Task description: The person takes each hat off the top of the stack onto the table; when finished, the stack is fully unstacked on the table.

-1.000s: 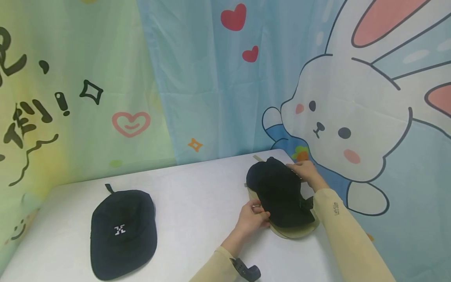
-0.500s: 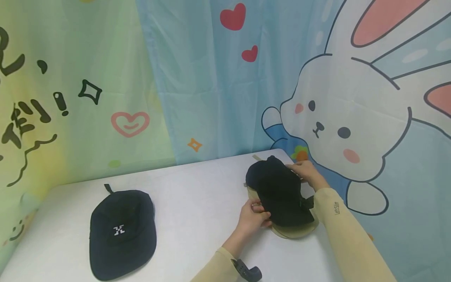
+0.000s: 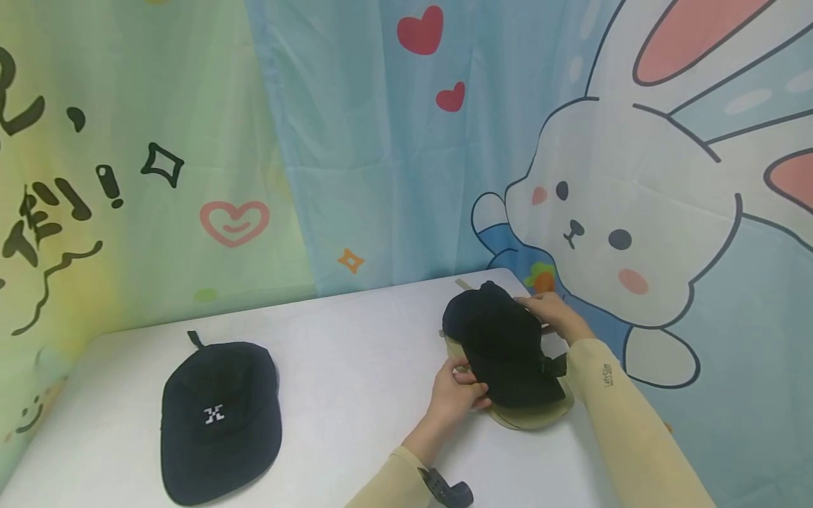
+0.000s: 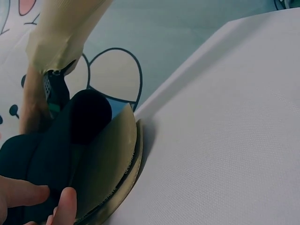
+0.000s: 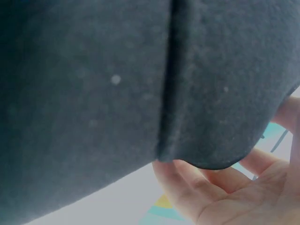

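A black cap (image 3: 504, 346) sits over khaki caps (image 3: 536, 418) at the table's right end, and their stacked brims (image 4: 105, 171) show beneath it. My left hand (image 3: 452, 395) pinches the black cap's near left edge, thumb and forefinger at its brim in the left wrist view. On the far right side, my right hand (image 3: 555, 314) grips the same cap by its edge. In the right wrist view dark cloth fills most of the picture, with the fingers (image 5: 185, 190) curled under its lower edge. A second dark cap (image 3: 219, 451) with a small white logo lies at the left.
The white table (image 3: 356, 395) reaches back to a printed curtain (image 3: 381, 155) with a rabbit and hearts. A khaki strap (image 3: 464, 284) pokes out behind the stacked caps. A black wrist device (image 3: 447, 488) is worn on the left wrist.
Both hands keep their hold on the black cap, which has barely shifted. The whole head view has drifted very slightly.
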A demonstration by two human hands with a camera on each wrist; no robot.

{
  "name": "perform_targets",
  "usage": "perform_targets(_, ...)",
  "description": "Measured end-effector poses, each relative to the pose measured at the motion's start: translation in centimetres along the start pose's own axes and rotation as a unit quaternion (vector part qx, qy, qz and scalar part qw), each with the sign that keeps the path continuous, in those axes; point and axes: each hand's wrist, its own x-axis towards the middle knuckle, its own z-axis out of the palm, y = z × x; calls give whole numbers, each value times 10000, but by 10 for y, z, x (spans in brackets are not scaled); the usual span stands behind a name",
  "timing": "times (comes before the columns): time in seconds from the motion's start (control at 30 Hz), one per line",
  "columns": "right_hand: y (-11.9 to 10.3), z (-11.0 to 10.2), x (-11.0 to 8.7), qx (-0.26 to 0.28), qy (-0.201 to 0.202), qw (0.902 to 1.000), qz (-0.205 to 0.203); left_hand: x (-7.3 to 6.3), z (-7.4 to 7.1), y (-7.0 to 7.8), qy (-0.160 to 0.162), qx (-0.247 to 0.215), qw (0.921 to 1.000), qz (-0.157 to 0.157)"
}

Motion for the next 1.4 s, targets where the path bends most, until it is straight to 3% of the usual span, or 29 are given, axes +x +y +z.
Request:
perform_targets(0.37,-2,-1,-7,-79,-105,9999,-106,-2,0,0,91,289,9994,162)
perform_targets(0.87,-1,-6,-4,-139,-102,9998,41,-2,-2,5,34,564,9979,331)
perform_targets(1.4,-9,-11,-14,299,76,9993,-204,1,-2,11,64,475,9975,513)
